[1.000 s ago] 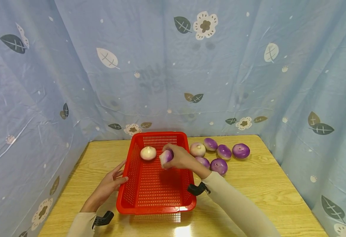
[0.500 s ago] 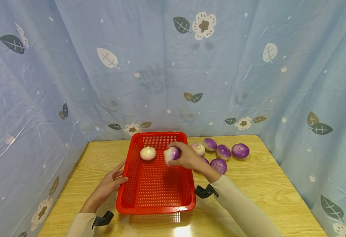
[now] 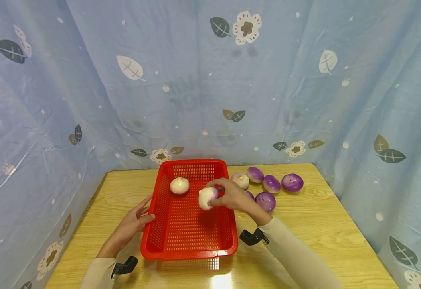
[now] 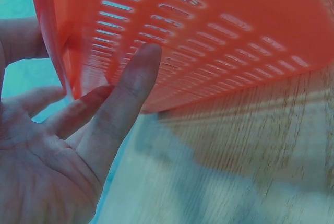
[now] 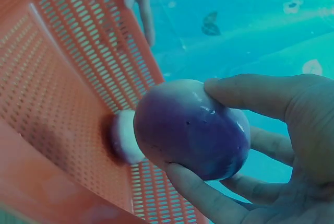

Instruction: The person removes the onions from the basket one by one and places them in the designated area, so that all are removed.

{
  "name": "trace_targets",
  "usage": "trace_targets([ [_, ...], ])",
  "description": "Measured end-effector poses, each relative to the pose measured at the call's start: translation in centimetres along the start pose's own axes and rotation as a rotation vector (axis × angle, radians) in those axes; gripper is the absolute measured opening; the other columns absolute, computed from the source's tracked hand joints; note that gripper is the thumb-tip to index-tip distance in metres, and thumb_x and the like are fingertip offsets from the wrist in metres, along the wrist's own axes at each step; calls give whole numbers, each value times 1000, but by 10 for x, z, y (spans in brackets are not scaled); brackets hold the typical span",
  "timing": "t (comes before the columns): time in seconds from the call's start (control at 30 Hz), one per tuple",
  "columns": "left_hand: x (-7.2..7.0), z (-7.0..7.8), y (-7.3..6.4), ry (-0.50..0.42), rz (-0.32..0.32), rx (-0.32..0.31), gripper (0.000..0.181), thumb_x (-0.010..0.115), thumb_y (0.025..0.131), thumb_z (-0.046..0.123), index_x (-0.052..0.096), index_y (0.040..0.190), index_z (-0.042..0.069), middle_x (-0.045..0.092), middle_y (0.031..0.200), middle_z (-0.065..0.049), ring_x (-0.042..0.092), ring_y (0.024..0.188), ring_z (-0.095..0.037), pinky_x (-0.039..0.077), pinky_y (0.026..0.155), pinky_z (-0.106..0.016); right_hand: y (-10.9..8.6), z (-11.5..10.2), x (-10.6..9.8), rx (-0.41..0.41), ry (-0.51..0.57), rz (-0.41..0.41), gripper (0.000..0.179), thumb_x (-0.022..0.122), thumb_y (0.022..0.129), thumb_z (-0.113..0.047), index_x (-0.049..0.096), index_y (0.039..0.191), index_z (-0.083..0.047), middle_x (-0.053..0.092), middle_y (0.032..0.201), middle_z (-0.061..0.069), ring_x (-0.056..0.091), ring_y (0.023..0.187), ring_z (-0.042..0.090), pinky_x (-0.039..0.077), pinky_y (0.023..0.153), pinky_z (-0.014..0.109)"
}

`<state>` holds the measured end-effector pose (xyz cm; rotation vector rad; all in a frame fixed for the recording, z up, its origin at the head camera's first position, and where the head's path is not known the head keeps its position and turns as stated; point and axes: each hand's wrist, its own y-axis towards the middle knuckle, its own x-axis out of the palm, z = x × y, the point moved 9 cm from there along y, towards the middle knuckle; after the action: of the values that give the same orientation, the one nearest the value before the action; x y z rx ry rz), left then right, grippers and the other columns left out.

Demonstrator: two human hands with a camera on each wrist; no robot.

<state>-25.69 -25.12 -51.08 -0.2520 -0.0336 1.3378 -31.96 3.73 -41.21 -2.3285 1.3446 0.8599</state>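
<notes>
In the head view my right hand (image 3: 232,197) holds a purple-and-white turnip (image 3: 207,198) over the red basket (image 3: 189,255), thumb and fingers around its purple side. The right wrist view shows the purple part of this turnip (image 5: 188,130) toward the camera, pinched between thumb and fingers. Another turnip (image 3: 179,186), pale end up, rests inside the basket near its back left corner. My left hand (image 3: 132,224) is at the basket's left rim. In the left wrist view its thumb reaches over the rim while the other fingers (image 4: 130,85) lie along the slotted outer wall.
Right of the basket, several turnips lie on the wooden table (image 3: 322,224), among them a pale one (image 3: 240,180) near the rim and a purple one (image 3: 292,183) farthest right. A blue patterned curtain (image 3: 181,100) surrounds the table at the back and sides.
My right hand has drawn slightly to the right with the turnip and turned it, so more of its white end shows. The left hand stays at the rim.
</notes>
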Motion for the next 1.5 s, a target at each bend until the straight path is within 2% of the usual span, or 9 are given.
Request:
trace_targets([
  [0.3, 4, -1, -1, -17, -21, 7, 78, 61, 96, 16, 17, 159, 28, 35, 153, -29, 61, 120, -40, 59, 85, -48, -9, 8, -16, 1, 105, 70, 48, 84, 76, -19, 65, 120, -20, 62, 128, 6, 62, 119, 31, 55, 94, 45],
  [0.47, 4, 0, -2, -17, -20, 8, 78, 61, 96, 16, 16, 159, 27, 35, 153, -29, 60, 120, -40, 59, 85, -48, -18, 14, -29, -35, 215, 110, 51, 81, 79, -15, 62, 126, -12, 56, 135, 15, 58, 122, 41, 49, 101, 55],
  [0.53, 4, 1, -2, -16, -16, 5, 78, 61, 96, 16, 16, 159, 27, 35, 153, -29, 60, 121, -40, 59, 85, -48, -23, 18, -34, -32, 281, 121, 53, 80, 80, -12, 59, 128, -10, 53, 137, 17, 56, 124, 43, 49, 102, 54],
  [0.63, 3, 1, -2, -14, -12, -1, 78, 62, 96, 16, 16, 159, 27, 35, 153, -29, 60, 121, -40, 59, 85, -48, -29, 24, -40, -18, 367, 141, 57, 80, 79, -8, 57, 131, -9, 52, 138, 18, 57, 123, 43, 54, 96, 45],
  [0.77, 2, 0, -2, -13, -5, -5, 78, 62, 95, 17, 17, 159, 28, 35, 153, -28, 59, 123, -41, 59, 85, -48, -37, 30, -50, -23, 385, 195, 58, 80, 78, -9, 58, 131, -11, 52, 139, 17, 55, 127, 41, 55, 92, 38],
  [0.97, 1, -2, -2, -14, -7, 1, 79, 62, 95, 18, 17, 159, 28, 35, 154, -27, 57, 124, -42, 58, 86, -49, -46, 40, -59, -62, 386, 273, 55, 80, 79, -8, 59, 129, -10, 52, 139, 15, 52, 129, 41, 52, 96, 43],
  [1.1, 0, -4, 0, -11, -3, 0, 78, 62, 95, 19, 18, 158, 29, 36, 153, -26, 58, 124, -40, 59, 86, -48, -52, 47, -63, -79, 394, 299, 54, 78, 80, -6, 58, 130, -8, 54, 138, 15, 54, 127, 35, 52, 95, 34],
  [1.33, 0, -3, 1, -5, -5, 5, 77, 61, 96, 18, 17, 159, 29, 36, 153, -26, 59, 123, -39, 58, 86, -48, -67, 63, -77, -60, 438, 370, 57, 77, 82, -5, 53, 134, -6, 50, 143, 12, 56, 121, 2, 50, 94, 16],
  [1.5, 0, 0, 1, -18, -2, 9, 76, 61, 96, 17, 18, 158, 30, 39, 153, -24, 60, 122, -38, 58, 87, -48, -78, 78, -88, -25, 481, 425, 58, 74, 84, -5, 49, 137, -3, 46, 144, 5, 53, 121, 0, 46, 99, 12],
])
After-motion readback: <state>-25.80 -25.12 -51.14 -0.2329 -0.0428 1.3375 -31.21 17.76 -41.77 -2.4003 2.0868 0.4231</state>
